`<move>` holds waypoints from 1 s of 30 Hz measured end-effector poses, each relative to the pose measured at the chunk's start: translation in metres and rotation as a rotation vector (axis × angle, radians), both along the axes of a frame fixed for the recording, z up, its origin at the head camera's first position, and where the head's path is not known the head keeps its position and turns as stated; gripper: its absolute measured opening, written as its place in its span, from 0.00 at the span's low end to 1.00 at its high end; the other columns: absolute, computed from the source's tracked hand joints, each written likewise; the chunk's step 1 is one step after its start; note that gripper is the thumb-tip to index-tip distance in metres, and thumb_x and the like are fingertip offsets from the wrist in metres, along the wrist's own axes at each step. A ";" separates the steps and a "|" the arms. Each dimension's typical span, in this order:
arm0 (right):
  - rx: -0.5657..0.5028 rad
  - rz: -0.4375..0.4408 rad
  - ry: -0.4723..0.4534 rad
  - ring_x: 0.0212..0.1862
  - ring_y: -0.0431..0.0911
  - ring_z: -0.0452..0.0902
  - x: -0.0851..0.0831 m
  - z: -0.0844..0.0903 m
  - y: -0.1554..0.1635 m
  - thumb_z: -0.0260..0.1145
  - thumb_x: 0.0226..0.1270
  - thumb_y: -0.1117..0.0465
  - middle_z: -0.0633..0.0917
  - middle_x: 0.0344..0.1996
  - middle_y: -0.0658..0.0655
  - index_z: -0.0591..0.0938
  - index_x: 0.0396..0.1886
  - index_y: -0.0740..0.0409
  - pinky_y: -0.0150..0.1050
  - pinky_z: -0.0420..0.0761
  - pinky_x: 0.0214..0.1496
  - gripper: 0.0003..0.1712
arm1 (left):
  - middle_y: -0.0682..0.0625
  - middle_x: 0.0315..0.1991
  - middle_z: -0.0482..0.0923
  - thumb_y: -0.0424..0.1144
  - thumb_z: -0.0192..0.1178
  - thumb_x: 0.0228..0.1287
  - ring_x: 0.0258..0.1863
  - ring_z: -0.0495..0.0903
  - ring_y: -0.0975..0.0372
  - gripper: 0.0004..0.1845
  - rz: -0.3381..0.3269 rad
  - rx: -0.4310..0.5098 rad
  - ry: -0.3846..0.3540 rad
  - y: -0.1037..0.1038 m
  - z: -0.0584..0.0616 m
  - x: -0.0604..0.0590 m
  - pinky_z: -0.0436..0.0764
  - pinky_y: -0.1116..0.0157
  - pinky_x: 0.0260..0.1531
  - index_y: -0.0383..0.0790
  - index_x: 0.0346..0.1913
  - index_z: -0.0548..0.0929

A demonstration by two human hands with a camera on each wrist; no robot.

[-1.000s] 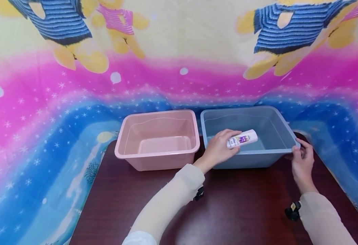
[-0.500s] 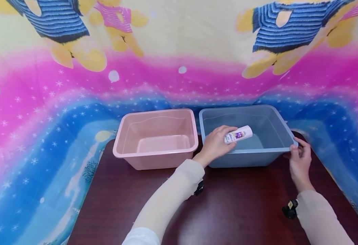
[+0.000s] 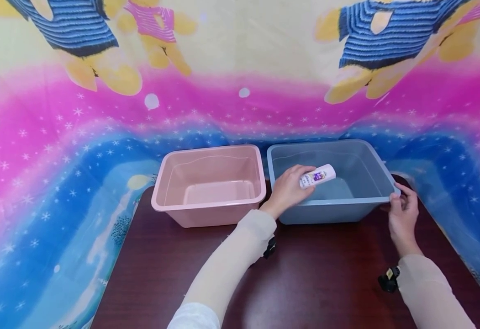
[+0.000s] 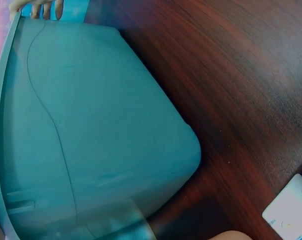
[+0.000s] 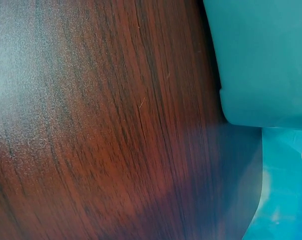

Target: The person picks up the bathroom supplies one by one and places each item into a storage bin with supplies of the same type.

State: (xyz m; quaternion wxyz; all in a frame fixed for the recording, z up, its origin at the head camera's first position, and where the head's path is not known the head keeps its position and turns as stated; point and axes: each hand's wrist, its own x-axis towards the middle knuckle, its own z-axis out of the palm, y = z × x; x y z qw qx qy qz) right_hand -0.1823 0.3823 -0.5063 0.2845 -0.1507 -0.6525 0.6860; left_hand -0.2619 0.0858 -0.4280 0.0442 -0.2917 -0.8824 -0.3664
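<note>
In the head view, my left hand (image 3: pixel 291 188) grips a small white bottle (image 3: pixel 318 176) with a purple printed label. It holds the bottle tilted over the opening of the blue-grey plastic basin (image 3: pixel 338 201), its free end toward the right. At the basin's front right corner, my right hand (image 3: pixel 404 221) pinches the rim between thumb and fingers. The left wrist view shows the basin's outer wall (image 4: pixel 106 110), with fingers of the right hand (image 4: pixel 46 9) at the far corner. My right hand is out of the right wrist view, where part of the basin (image 5: pixel 266 60) appears.
A pink basin (image 3: pixel 211 214) stands left of the blue-grey one on the dark wood table (image 3: pixel 318 274). A white printed item (image 4: pixel 291 210), partly cut off, lies on the table in the left wrist view. A patterned cloth (image 3: pixel 240 109) hangs behind and at both sides.
My left hand has moved the bottle slightly left and farther back over the basin. My right hand keeps its hold on the rim. The head view has shifted a little.
</note>
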 end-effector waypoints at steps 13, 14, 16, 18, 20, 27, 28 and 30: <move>0.017 -0.019 -0.017 0.45 0.38 0.73 -0.001 0.002 0.001 0.53 0.75 0.67 0.77 0.50 0.48 0.75 0.64 0.51 0.22 0.74 0.38 0.21 | 0.56 0.57 0.78 0.46 0.68 0.63 0.45 0.75 0.68 0.27 0.035 -0.008 -0.006 0.001 0.002 -0.008 0.73 0.71 0.40 0.53 0.66 0.77; 0.007 -0.016 -0.007 0.45 0.38 0.74 -0.001 0.002 0.001 0.53 0.75 0.67 0.77 0.50 0.48 0.75 0.64 0.51 0.22 0.75 0.38 0.21 | 0.56 0.57 0.78 0.46 0.68 0.63 0.44 0.75 0.68 0.27 0.040 -0.016 -0.002 0.001 0.002 -0.009 0.72 0.71 0.39 0.53 0.65 0.77; -0.017 -0.010 0.013 0.46 0.39 0.75 -0.001 0.003 0.001 0.53 0.74 0.68 0.77 0.50 0.50 0.75 0.64 0.52 0.23 0.77 0.37 0.21 | 0.56 0.56 0.78 0.46 0.68 0.63 0.44 0.75 0.68 0.27 0.049 -0.028 0.002 0.001 0.002 -0.010 0.72 0.71 0.38 0.53 0.65 0.78; -0.017 -0.012 0.019 0.45 0.39 0.75 -0.001 0.003 0.000 0.53 0.74 0.69 0.77 0.50 0.50 0.75 0.63 0.53 0.23 0.77 0.37 0.21 | 0.56 0.56 0.78 0.47 0.67 0.63 0.44 0.75 0.68 0.27 0.055 -0.040 -0.002 0.001 0.001 -0.011 0.72 0.71 0.39 0.53 0.65 0.77; -0.018 -0.012 0.021 0.46 0.39 0.74 0.000 0.003 0.000 0.53 0.74 0.69 0.77 0.50 0.50 0.75 0.63 0.53 0.22 0.77 0.37 0.21 | 0.55 0.56 0.78 0.47 0.67 0.63 0.44 0.75 0.68 0.27 0.060 -0.044 -0.008 0.000 0.001 -0.012 0.73 0.71 0.39 0.53 0.66 0.77; -0.025 -0.002 0.003 0.47 0.39 0.74 0.001 0.002 0.001 0.53 0.75 0.68 0.77 0.51 0.50 0.75 0.64 0.52 0.22 0.77 0.37 0.21 | 0.55 0.55 0.78 0.47 0.67 0.63 0.42 0.75 0.68 0.27 0.087 -0.048 -0.026 -0.002 0.001 -0.016 0.73 0.70 0.39 0.53 0.66 0.77; -0.024 -0.005 0.000 0.46 0.39 0.74 0.000 0.002 0.001 0.53 0.75 0.68 0.77 0.51 0.50 0.75 0.64 0.52 0.22 0.77 0.37 0.21 | 0.55 0.55 0.78 0.47 0.67 0.63 0.42 0.75 0.67 0.27 0.089 -0.051 -0.028 -0.002 0.001 -0.017 0.73 0.70 0.39 0.53 0.66 0.77; -0.021 -0.010 -0.004 0.46 0.39 0.74 0.000 0.001 0.001 0.53 0.75 0.68 0.77 0.51 0.49 0.75 0.64 0.52 0.22 0.77 0.37 0.21 | 0.55 0.55 0.78 0.46 0.68 0.63 0.42 0.76 0.67 0.27 0.093 -0.055 -0.034 -0.002 0.001 -0.018 0.73 0.69 0.39 0.53 0.66 0.77</move>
